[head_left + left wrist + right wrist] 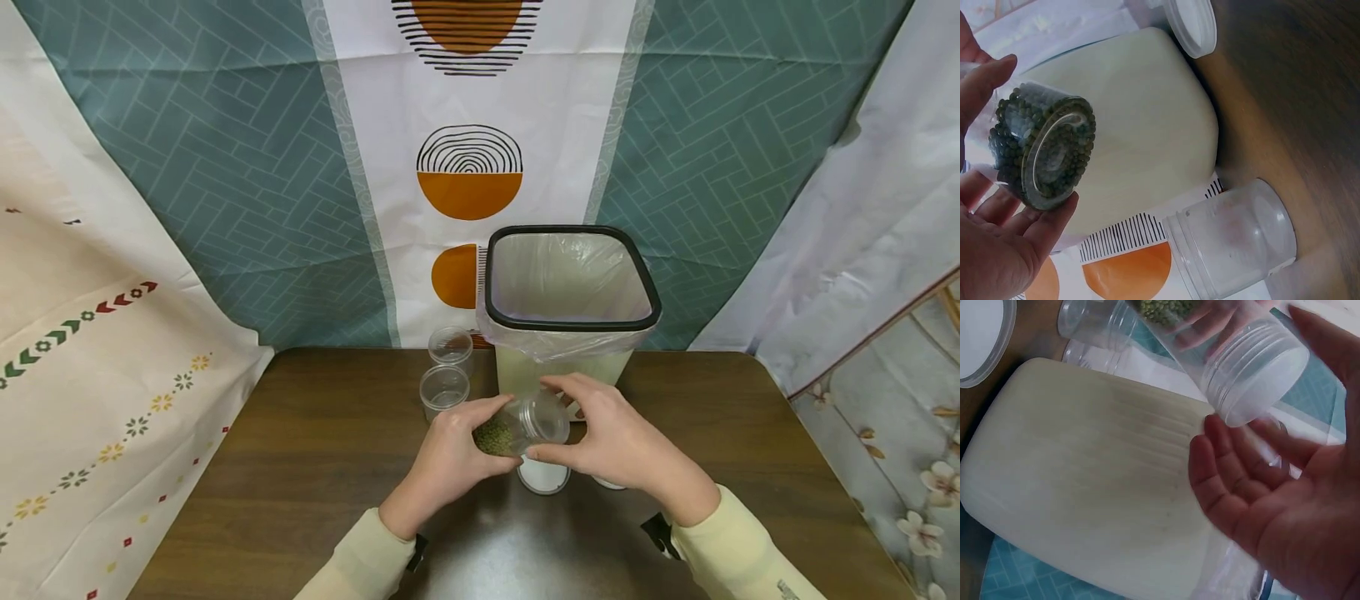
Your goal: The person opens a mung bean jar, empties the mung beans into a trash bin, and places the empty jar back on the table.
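My left hand (461,446) grips a clear plastic jar (1038,94) tilted on its side above the table. Small green beans (492,437) are gathered toward the jar's base, on the left. The ridged, pale translucent end (1266,387) of the jar points right, toward my right hand (611,429). Around that end my right fingers (1210,469) are loosely bent, with the thumb spread on the opposite side. Fingertips lie right at the rim in the right wrist view, and a gap shows beside the thumb.
Two clear jars (444,390) stand uncovered on the brown table (322,467), left of a cream bin (562,367) with a black rim and plastic liner. Below my hands lies a white round lid (543,477); another lid (609,483) is partly hidden by my right hand. Patterned cloth (277,167) hangs behind.
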Demonstrator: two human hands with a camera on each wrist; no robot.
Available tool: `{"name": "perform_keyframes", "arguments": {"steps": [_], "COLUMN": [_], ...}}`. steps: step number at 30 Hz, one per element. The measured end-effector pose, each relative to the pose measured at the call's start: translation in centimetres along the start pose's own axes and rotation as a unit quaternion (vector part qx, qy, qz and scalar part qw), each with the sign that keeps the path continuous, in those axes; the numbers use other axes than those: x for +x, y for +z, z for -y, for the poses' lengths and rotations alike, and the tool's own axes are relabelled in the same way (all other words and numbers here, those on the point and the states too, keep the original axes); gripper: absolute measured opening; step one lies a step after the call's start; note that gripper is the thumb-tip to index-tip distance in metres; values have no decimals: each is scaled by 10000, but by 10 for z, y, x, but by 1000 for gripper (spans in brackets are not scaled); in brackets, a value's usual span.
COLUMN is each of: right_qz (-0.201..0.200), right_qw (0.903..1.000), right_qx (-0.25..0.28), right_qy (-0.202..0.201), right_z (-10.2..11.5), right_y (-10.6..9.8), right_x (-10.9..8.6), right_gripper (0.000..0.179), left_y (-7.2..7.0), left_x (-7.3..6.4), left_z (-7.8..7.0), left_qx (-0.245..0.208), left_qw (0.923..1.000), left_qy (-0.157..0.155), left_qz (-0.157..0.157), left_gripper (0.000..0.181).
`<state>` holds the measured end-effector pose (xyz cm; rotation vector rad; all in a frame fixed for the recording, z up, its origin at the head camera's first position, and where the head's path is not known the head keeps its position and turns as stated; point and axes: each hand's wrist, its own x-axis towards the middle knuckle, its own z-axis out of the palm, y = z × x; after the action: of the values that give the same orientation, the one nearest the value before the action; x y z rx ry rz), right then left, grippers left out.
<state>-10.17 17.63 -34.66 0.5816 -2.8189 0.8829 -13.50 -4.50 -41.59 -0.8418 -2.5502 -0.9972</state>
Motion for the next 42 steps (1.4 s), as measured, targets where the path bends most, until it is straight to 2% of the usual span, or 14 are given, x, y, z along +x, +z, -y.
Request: {"name": "perform_keyframes", "arguments": {"steps": [3,6,9,11,16,18,21,24,26,30,34,36,39,42], "right_qz": [-114,-134,-33,20,140,141,12,-43,-5,136,206,233,185,104], "right_qw": [9982,9961,9972,9985,9996,9992,9973,9942,9941,9973,9990,9988,9973,9953], "right_qx": [86,136,260,244,180,227,217,258,264,287,210,211,215,237], "right_qy": [587,864,701,480,156,289,702,1047,1056,661,347,385,671,937], "right_z": [1,1,0,-1,-1,0,2,4,4,3,1,1,3,4], "right_y": [1,1,1,0,-2,-2,-1,1,2,2,-1,-2,-4,-4], "right_x": [1,2,1,1,1,2,4,4,4,3,2,2,4,6], "right_gripper": [77,66,54,52,64,70,79,76,67,53,57,66,79,77], "left_y": [0,1,1,0,0,0,0,0,1,1,2,2,2,2], "left_x": [-1,-2,-2,-2,-3,-4,-4,-4,-4,-5,-5,-5,-4,-4], "left_z": [0,0,0,0,1,1,2,2,2,1,2,2,2,2], "left_qx": [57,112,182,211,184,181,172,173,198,233,208,196,211,259], "left_qw": [10000,9999,9998,9998,9998,9998,9998,9998,9998,9997,9997,9998,9997,9996], "left_qy": [-37,-23,-2,-6,-71,-88,-73,-40,-36,-32,-7,-1,-13,-20], "left_qz": [-29,-55,-50,-31,-14,-22,-68,-99,-94,-62,-84,-98,-112,-97], "left_gripper": [71,71,71,71,71,70,70,71,71,72,72,72,72,72]}}
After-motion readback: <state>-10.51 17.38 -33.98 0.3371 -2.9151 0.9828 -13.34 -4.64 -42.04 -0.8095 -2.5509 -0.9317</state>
